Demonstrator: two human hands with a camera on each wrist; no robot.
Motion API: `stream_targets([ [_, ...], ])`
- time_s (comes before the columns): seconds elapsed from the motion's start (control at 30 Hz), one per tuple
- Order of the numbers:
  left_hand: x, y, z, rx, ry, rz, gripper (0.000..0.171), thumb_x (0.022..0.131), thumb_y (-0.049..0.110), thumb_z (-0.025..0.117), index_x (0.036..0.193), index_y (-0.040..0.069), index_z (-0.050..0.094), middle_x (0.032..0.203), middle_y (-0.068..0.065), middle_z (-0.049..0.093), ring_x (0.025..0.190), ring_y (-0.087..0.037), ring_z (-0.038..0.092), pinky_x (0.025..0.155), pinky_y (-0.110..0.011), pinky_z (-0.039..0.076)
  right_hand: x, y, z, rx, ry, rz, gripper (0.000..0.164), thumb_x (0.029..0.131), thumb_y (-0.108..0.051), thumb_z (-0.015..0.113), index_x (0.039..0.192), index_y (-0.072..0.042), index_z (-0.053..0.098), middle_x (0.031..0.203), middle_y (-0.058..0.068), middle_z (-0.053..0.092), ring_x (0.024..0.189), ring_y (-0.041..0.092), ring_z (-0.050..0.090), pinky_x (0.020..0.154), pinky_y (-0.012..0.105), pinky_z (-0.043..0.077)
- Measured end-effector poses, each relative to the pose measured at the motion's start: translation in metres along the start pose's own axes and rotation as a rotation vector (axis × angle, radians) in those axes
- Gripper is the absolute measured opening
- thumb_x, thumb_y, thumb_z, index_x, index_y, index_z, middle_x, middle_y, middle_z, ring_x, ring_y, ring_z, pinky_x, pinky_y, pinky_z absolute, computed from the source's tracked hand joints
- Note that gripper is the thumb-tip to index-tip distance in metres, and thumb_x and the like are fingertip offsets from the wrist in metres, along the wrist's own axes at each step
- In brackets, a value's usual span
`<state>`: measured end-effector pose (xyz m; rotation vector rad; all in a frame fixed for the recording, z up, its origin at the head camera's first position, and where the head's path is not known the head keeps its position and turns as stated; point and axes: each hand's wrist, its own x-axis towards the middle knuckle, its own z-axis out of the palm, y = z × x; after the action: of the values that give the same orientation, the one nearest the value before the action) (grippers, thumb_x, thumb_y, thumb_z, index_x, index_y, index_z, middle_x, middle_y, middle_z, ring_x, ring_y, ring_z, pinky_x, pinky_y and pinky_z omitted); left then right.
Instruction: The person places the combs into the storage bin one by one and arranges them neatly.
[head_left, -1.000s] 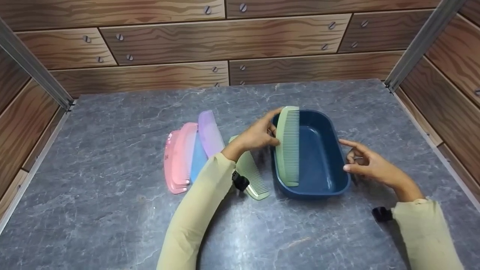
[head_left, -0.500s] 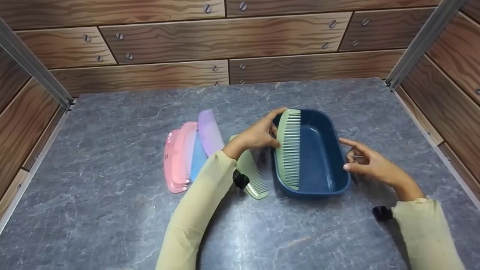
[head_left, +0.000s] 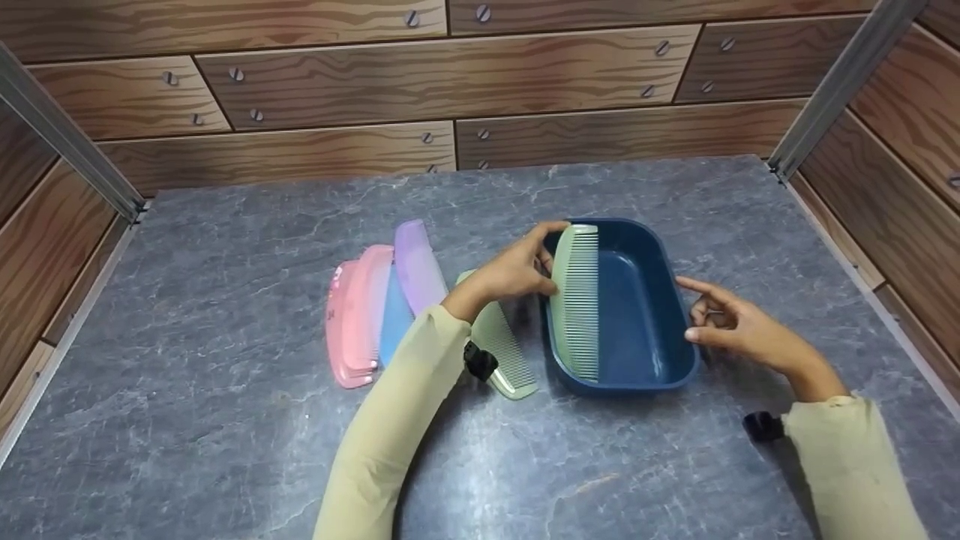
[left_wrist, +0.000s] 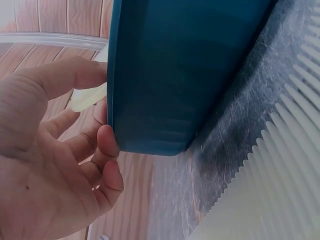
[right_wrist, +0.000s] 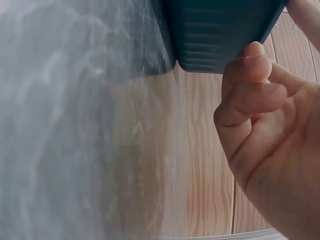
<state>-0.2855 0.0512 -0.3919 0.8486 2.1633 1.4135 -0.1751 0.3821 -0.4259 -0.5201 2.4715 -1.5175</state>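
Observation:
In the head view a light green comb stands along the inner left side of a deep blue plastic tub, teeth facing right. My left hand holds this comb by its spine at the tub's left rim; the left wrist view shows my left thumb and fingers at that rim, with the comb largely hidden by the wall. At the opposite rim, my right hand touches the tub with index finger and thumb. Its other fingers are curled in the right wrist view.
Left of the tub lies a second green comb, partly under my left forearm. Beyond it a purple comb, a blue comb and pink combs overlap on the grey marbled table. Wood-patterned walls enclose the table.
The green comb in my left hand has sunk slightly deeper into the tub, along its left side. My right hand and the other combs have stayed in place.

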Motion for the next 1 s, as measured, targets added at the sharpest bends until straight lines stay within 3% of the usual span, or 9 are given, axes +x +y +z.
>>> stream_targets([
  [0.2,-0.0004,0.0006,-0.003,0.063,0.036,-0.047,0.073,0.077,-0.004,0.067,0.143,0.008,0.038,0.095,-0.005,0.051,0.076,-0.018,0.047,0.064,-0.023,0.04,0.0003,-0.0005,0.0003,-0.02,0.011,0.015,0.066,0.09,0.0,0.061,0.147,0.003,0.028,0.09,-0.007,0.051,0.066,0.0,0.047,0.054,0.029,0.042],
  [0.37,-0.0004,-0.0001,-0.0058,0.127,0.056,-0.066,0.066,0.077,0.002,0.067,0.139,0.006,0.044,0.092,-0.003,0.049,0.081,-0.019,0.046,0.066,-0.022,0.038,-0.0002,-0.0004,0.0005,-0.024,0.015,0.031,0.066,0.09,-0.001,0.061,0.148,0.003,0.027,0.09,-0.007,0.051,0.065,0.0,0.047,0.053,0.029,0.042],
  [0.63,0.0015,-0.0001,-0.0055,0.185,0.04,-0.08,0.064,0.081,0.007,0.069,0.141,0.005,0.046,0.083,0.001,0.048,0.068,-0.011,0.042,0.061,-0.021,0.036,-0.0009,-0.0031,0.002,-0.01,0.013,0.04,0.066,0.091,-0.001,0.061,0.148,0.001,0.028,0.091,-0.005,0.05,0.065,0.002,0.047,0.052,0.033,0.04],
  [1.0,-0.004,-0.0025,-0.0086,0.092,0.041,-0.059,0.061,0.083,0.007,0.069,0.14,0.006,0.047,0.089,-0.002,0.048,0.07,-0.014,0.042,0.063,-0.023,0.037,0.0,-0.0013,0.0012,-0.04,0.016,0.055,0.066,0.091,-0.004,0.061,0.148,0.001,0.028,0.091,-0.005,0.051,0.064,0.002,0.047,0.052,0.032,0.043],
])
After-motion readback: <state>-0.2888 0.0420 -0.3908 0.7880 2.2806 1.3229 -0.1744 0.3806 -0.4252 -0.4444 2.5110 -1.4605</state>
